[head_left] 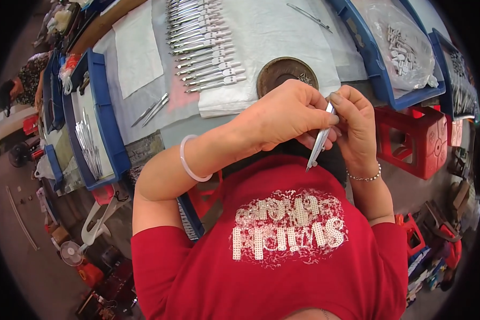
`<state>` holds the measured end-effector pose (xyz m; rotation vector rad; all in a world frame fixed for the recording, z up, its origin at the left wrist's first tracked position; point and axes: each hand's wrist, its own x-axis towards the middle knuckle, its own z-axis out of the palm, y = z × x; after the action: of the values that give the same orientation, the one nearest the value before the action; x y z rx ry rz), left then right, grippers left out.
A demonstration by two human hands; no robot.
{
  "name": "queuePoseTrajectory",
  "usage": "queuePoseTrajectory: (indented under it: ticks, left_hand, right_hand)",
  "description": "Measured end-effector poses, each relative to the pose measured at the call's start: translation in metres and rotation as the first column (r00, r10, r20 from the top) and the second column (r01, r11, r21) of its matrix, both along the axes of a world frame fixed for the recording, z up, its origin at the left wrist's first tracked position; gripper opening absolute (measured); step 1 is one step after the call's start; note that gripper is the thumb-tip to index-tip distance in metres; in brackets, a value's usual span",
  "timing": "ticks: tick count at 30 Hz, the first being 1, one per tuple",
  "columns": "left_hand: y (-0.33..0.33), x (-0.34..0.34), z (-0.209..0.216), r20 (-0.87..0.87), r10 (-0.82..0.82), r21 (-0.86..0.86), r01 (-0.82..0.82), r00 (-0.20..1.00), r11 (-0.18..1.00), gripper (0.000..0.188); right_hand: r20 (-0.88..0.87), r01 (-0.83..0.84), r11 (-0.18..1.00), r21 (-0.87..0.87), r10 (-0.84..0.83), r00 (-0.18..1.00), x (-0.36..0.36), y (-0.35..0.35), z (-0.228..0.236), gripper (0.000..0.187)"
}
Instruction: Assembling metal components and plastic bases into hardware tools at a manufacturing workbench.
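The drawing compass (319,145), slim, silvery and smooth, is held in the air nearer the person than the round dish and a little to the dish's right, its narrow pointed end slanting down toward the red T-shirt (282,290). The left hand (296,114) closes on its shaft in a pinch of thumb and bent fingers; the right hand (356,125) is likewise closed, thumb and curled fingers gripping the upper end. A smooth, pale bangle (183,160) rings the left wrist, a bracelet (365,177) of small round beads the right.

The round dish (274,81), brown and dull, holds small metal bits (305,79) and rests on the surface (184,132). Left of it, shiny metal compasses (210,42) with pale, flattened heads lie in a close row on soft white sheeting (218,109). Beyond the dish and to its right lies a single thin metal instrument (310,17). Farther right of the dish, a hard blue plastic tray (418,100) carries a crinkled clear bag (424,72) of small pale pieces (402,50); well to the dish's left, another blue tray (112,114) holds slender metal rods (88,146).
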<state>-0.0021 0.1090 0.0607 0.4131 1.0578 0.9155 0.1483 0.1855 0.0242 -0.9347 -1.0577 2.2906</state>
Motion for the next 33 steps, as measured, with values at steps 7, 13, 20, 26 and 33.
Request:
queuePoseTrajectory:
  ticks: [7,13,20,26,33]
  left_hand:
    - [0.008,-0.003,0.015,-0.204,-0.201,0.090,0.222,0.958,0.971,0.018]
    - [0.009,-0.003,0.015,-0.278,-0.260,0.097,0.297,0.925,0.950,0.017]
    - [-0.006,-0.004,0.006,-0.194,-0.230,0.072,0.247,0.954,0.966,0.016]
    - [-0.025,-0.010,-0.005,-0.125,-0.190,-0.017,0.190,0.974,0.982,0.016]
    - [-0.050,-0.017,-0.017,0.045,-0.047,-0.065,0.050,0.998,0.997,0.019]
  right_hand:
    - [-0.039,0.144,0.982,0.118,-0.140,0.989,0.008,-0.016,0.010,0.013]
    - [-0.041,0.175,0.981,0.086,-0.172,0.984,0.012,-0.021,0.007,0.012]
    - [0.007,0.123,0.991,0.045,-0.124,0.992,0.009,-0.031,0.007,0.013]
    - [0.065,0.054,0.998,0.032,-0.056,0.996,0.000,-0.037,0.002,0.012]
    - [0.141,-0.047,0.998,-0.044,0.052,0.989,-0.014,-0.046,-0.002,0.013]
